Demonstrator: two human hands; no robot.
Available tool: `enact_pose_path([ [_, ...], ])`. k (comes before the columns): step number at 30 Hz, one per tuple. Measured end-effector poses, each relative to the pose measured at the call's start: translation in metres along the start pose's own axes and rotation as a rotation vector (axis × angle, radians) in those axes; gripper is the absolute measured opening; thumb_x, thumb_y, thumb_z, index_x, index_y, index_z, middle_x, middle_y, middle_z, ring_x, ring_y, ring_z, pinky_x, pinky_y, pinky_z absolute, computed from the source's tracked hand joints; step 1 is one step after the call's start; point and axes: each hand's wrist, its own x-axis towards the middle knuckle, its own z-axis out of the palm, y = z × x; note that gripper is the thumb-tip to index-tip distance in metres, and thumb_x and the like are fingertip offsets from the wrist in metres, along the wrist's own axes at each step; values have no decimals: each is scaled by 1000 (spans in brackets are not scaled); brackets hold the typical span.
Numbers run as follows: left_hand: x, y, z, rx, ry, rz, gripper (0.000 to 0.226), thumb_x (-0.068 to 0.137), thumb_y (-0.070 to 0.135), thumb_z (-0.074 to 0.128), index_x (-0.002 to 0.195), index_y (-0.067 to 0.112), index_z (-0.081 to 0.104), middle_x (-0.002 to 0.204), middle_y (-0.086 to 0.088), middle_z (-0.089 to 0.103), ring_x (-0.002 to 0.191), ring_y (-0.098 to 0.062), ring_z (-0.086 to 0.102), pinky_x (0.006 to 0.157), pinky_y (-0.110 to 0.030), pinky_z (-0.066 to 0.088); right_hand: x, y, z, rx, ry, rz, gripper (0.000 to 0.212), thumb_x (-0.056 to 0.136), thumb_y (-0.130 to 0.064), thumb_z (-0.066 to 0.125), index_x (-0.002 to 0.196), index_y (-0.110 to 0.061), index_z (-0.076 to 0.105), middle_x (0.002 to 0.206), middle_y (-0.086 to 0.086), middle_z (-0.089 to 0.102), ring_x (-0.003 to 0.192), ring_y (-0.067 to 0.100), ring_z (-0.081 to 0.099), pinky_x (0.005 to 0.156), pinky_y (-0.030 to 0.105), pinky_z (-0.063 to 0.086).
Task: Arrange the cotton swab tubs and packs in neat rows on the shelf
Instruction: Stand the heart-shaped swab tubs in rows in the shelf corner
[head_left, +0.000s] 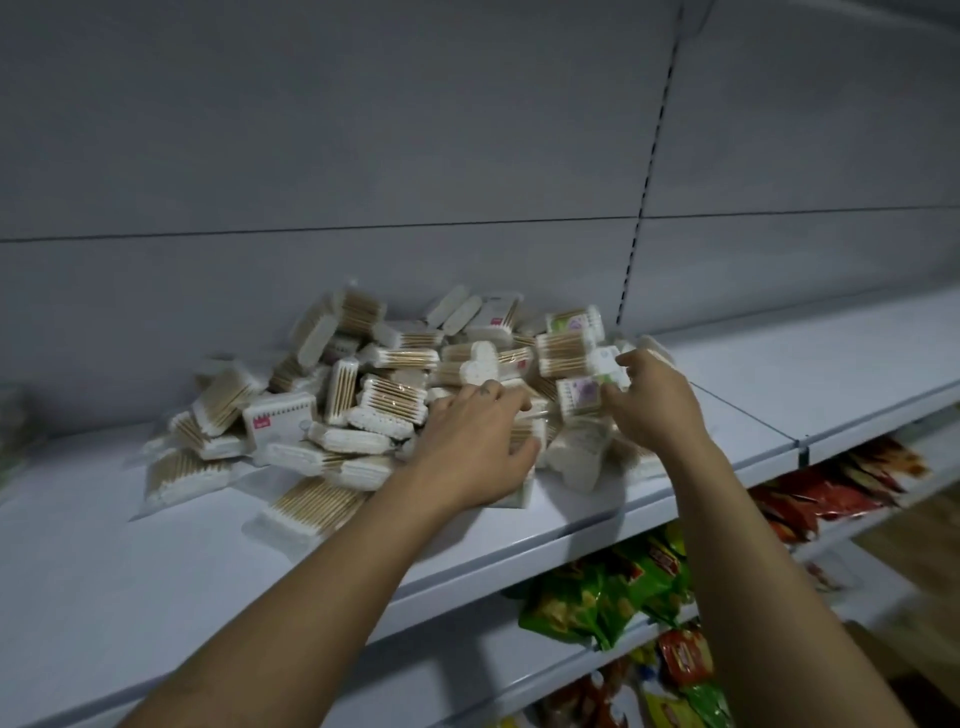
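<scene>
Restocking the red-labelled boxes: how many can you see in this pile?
2: one box at the left front of the pile, another at its back. Others may be buried.

text: none legible | red tag (258, 424) on white box (284, 415): blurred | snack bags (597, 597): print unreadable

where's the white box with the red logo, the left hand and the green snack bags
white box with the red logo (283, 418), head view, on its front face
left hand (475, 447), head view, on the back of the hand
green snack bags (582, 605), head view, on the front bag's face
</scene>
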Motion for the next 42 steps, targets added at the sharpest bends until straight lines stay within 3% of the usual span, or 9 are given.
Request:
enact_pose_path([
  [7,-10,-6,8,-6,31,-6,42,93,47,47,131,28,49,134,2,49,124,-21,42,103,-41,33,-29,-4,-7,-109,-174,-82,76,75,-58,70,138,-21,46,135,5,53,117,26,53,91,40,47],
  [11,-18,-8,14,-70,28,-10,49,91,47,51,136,29,43,139,3,45,129,-19,37,107,-41,31,-44,-3,-3,-223,-277,-97,73,74,-56,72,136,-23,49,132,2,58,115,24,55,94,39,46],
  [20,-42,-22,18,-118,54,-51,57,88,45,59,139,27,42,142,5,42,135,-18,31,110,-41,29,-46,2,9,-160,-233,-91,62,71,-50,75,123,-26,49,126,4,49,101,22,54,80,35,48],
  [26,-48,-15,7,-151,154,-29,61,85,49,63,139,32,39,142,11,40,131,-12,31,107,-35,26,-71,-7,-12,356,0,-22,59,67,-62,72,110,-25,55,105,-6,59,91,14,60,77,40,54],
  [28,-52,-16,-1,-156,199,-40,63,84,49,64,140,33,38,142,11,41,130,-11,31,106,-34,26,-82,-18,-16,573,22,0,50,72,-57,72,107,-26,57,98,-12,60,89,8,61,72,32,53],
  [31,-63,-19,-14,-310,191,-56,68,82,55,65,140,38,36,141,13,41,127,-9,38,106,-36,35,-94,-47,-5,747,-45,-30,41,73,-56,71,101,-30,57,97,-14,62,87,1,61,69,23,49],
  [34,-77,-28,-26,-490,184,-153,70,77,57,68,137,42,34,136,14,48,121,-8,48,99,-41,47,-104,-83,21,883,-183,-8,53,70,-61,70,109,-28,56,105,-9,64,94,7,64,73,26,55],
  [38,-100,-59,-49,-571,317,-344,68,75,46,72,135,37,40,129,11,56,112,-10,56,94,-40,51,-125,-137,48,938,-314,-58,66,66,-69,62,113,-24,52,101,-10,64,82,0,65,63,16,49],
  [42,-138,-101,-71,-584,467,-419,47,88,37,67,132,32,50,122,14,61,106,-1,58,91,-25,50,-153,-175,77,966,-469,-170,64,67,-80,41,104,-31,59,102,-11,67,94,8,65,81,30,52],
])
